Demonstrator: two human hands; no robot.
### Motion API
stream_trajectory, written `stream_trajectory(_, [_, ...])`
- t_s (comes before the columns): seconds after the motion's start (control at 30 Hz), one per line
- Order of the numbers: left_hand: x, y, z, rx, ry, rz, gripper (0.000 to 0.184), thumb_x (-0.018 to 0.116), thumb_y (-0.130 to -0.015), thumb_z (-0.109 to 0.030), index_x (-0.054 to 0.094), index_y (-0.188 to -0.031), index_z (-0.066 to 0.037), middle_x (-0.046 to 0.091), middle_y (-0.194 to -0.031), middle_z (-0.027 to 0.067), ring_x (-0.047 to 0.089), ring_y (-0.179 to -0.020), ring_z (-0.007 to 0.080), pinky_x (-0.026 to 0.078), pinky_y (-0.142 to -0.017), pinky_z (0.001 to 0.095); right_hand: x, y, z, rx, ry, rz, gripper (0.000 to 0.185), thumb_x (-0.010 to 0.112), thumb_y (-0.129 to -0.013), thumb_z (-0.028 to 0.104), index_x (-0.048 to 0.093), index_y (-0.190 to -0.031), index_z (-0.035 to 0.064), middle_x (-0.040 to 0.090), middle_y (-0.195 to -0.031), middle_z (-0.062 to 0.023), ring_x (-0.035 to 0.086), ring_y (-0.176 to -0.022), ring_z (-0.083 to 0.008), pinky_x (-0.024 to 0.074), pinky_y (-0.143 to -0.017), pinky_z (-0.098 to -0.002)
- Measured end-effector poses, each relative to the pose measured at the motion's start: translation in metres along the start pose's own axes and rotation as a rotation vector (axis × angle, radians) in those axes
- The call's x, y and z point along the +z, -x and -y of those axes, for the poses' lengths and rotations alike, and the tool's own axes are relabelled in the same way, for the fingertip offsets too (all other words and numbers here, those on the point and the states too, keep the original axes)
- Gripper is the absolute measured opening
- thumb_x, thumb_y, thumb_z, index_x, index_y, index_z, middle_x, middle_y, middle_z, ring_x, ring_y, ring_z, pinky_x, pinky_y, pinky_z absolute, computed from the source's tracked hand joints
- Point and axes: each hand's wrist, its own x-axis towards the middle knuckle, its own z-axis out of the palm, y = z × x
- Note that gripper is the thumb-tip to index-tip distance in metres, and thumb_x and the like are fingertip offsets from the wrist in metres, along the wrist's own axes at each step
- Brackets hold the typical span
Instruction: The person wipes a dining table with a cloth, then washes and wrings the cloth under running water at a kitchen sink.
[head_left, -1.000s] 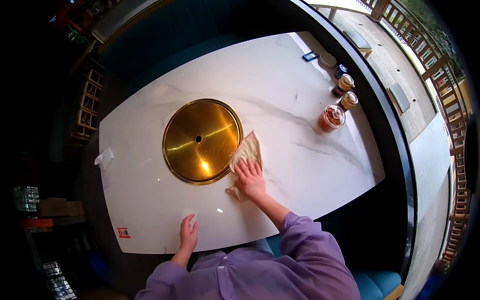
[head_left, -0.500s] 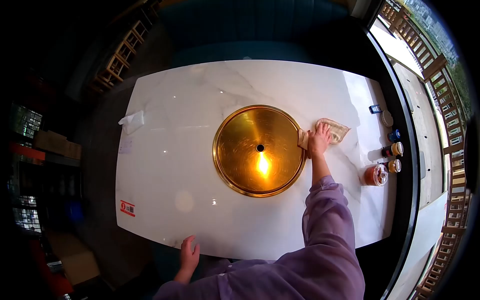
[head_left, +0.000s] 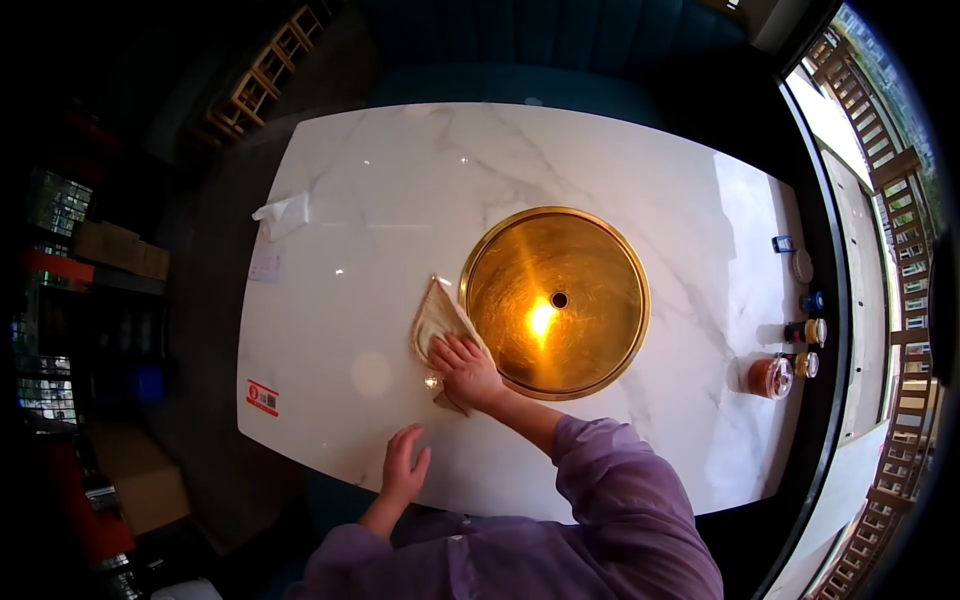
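My right hand (head_left: 468, 372) lies flat, palm down, on a beige cloth (head_left: 436, 318) spread over the white marble-patterned table (head_left: 350, 200). The cloth sits along the left side of a round gold metal disc (head_left: 600, 320) set in the tabletop, with a small dark hole near its middle. A corner of the cloth points away from me and another part shows below the hand. Near the table's front edge is my left hand (head_left: 403, 468), empty, its thumb apart from the fingers.
Along the right edge stand several lidded jars, a cup with red contents (head_left: 770, 378) and a blue item (head_left: 782, 244). A crumpled white tissue (head_left: 283, 217), a paper slip (head_left: 265, 265) and a red sticker (head_left: 262, 397) are at the left. A teal bench (head_left: 520, 85) stands behind.
My right hand and the cloth have moved from the right of the gold disc across to its left side. My left hand has shifted slightly forward and right. The view has shifted a little.
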Motion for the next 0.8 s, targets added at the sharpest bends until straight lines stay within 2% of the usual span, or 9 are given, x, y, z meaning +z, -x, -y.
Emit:
stream_trajectory(0.1, [0.005,-0.003,0.003,0.004,0.016,-0.021,0.033,0.057,-0.077,-0.009,0.05,-0.108,-0.003,0.051,-0.111,0.0145,0.047,-0.105,0.0304,0.038,-0.089,0.0372,-0.017,0.1,0.021,0.058,-0.036,0.007,0.044,0.05,-0.073,0.018,0.049,-0.116,0.0092,0.045,-0.125,-0.0077,0.04,-0.118,-0.024,0.029,-0.099,-0.0369])
stream_trajectory(0.17, [0.012,-0.003,0.012,-0.002,0.055,-0.016,0.032,0.057,-0.077,-0.009,0.05,-0.107,-0.003,0.052,-0.11,0.0138,0.048,-0.104,0.0302,0.038,-0.089,0.037,-0.049,0.163,0.007,0.325,0.06,0.043,0.045,0.052,-0.074,0.016,0.048,-0.118,0.0095,0.045,-0.123,-0.0083,0.04,-0.117,-0.0264,0.0293,-0.098,-0.04])
stream_trajectory(0.23, [0.018,0.0,0.018,-0.021,0.082,0.021,0.031,0.057,-0.077,-0.009,0.05,-0.107,-0.003,0.052,-0.11,0.0137,0.048,-0.104,0.0301,0.038,-0.089,0.0371,-0.081,0.205,-0.027,0.655,0.156,-0.162,0.046,0.051,-0.073,0.006,0.046,-0.119,0.0069,0.044,-0.123,-0.0143,0.038,-0.117,-0.033,0.0294,-0.098,-0.0434])
stream_trajectory(0.3, [0.02,0.001,0.021,-0.084,0.092,0.047,0.031,0.056,-0.077,-0.009,0.051,-0.106,-0.003,0.052,-0.11,0.0137,0.048,-0.104,0.0299,0.038,-0.089,0.0374,-0.104,0.235,-0.09,0.894,0.333,-0.338,0.046,0.046,-0.076,0.004,0.043,-0.122,0.0037,0.038,-0.129,-0.0182,0.032,-0.121,-0.0345,0.026,-0.1,-0.0425])
stream_trajectory(0.37, [0.017,0.001,0.02,-0.055,0.074,0.045,0.031,0.057,-0.077,-0.009,0.051,-0.106,-0.003,0.053,-0.109,0.0137,0.048,-0.104,0.0297,0.038,-0.089,0.0375,-0.122,0.247,-0.172,1.054,0.497,-0.498,0.046,0.044,-0.079,0.011,0.041,-0.125,0.006,0.036,-0.132,-0.0163,0.033,-0.121,-0.0346,0.0232,-0.101,-0.0427])
stream_trajectory(0.43, [0.007,0.009,0.021,-0.057,0.03,0.007,0.031,0.057,-0.076,-0.009,0.051,-0.106,-0.003,0.053,-0.108,0.0137,0.048,-0.104,0.0295,0.038,-0.089,0.0376,-0.146,0.232,-0.254,1.418,0.623,-0.459,0.047,0.04,-0.082,0.02,0.038,-0.127,0.0096,0.036,-0.133,-0.0138,0.034,-0.121,-0.0338,0.0247,-0.1,-0.042])
stream_trajectory(0.53, [-0.011,0.025,0.029,-0.108,0.001,-0.047,0.032,0.058,-0.076,-0.01,0.051,-0.107,-0.003,0.053,-0.107,0.0139,0.048,-0.103,0.0296,0.038,-0.088,0.0375,-0.172,0.164,-0.336,1.571,0.548,-0.397,0.05,0.042,-0.082,0.028,0.036,-0.129,0.0116,0.031,-0.137,-0.0119,0.028,-0.125,-0.032,0.0227,-0.101,-0.0441])
stream_trajectory(0.67, [-0.04,0.06,0.056,-0.287,-0.065,-0.094,0.032,0.059,-0.075,-0.01,0.052,-0.106,-0.004,0.054,-0.106,0.0141,0.05,-0.1,0.0303,0.039,-0.086,0.0367,-0.146,-0.001,-0.348,1.156,0.447,-0.321,0.052,0.045,-0.083,0.033,0.035,-0.13,0.0122,0.029,-0.138,-0.0101,0.023,-0.128,-0.0323,0.0199,-0.102,-0.0446])
stream_trajectory(0.8, [-0.072,0.066,0.074,-0.336,-0.104,-0.146,0.033,0.059,-0.075,-0.009,0.052,-0.106,-0.004,0.054,-0.106,0.014,0.05,-0.1,0.0305,0.039,-0.085,0.0362,-0.069,-0.177,-0.226,0.552,0.316,-0.122,0.051,0.052,-0.079,0.027,0.04,-0.126,0.0119,0.031,-0.137,-0.0083,0.023,-0.129,-0.0297,0.0198,-0.104,-0.0412])
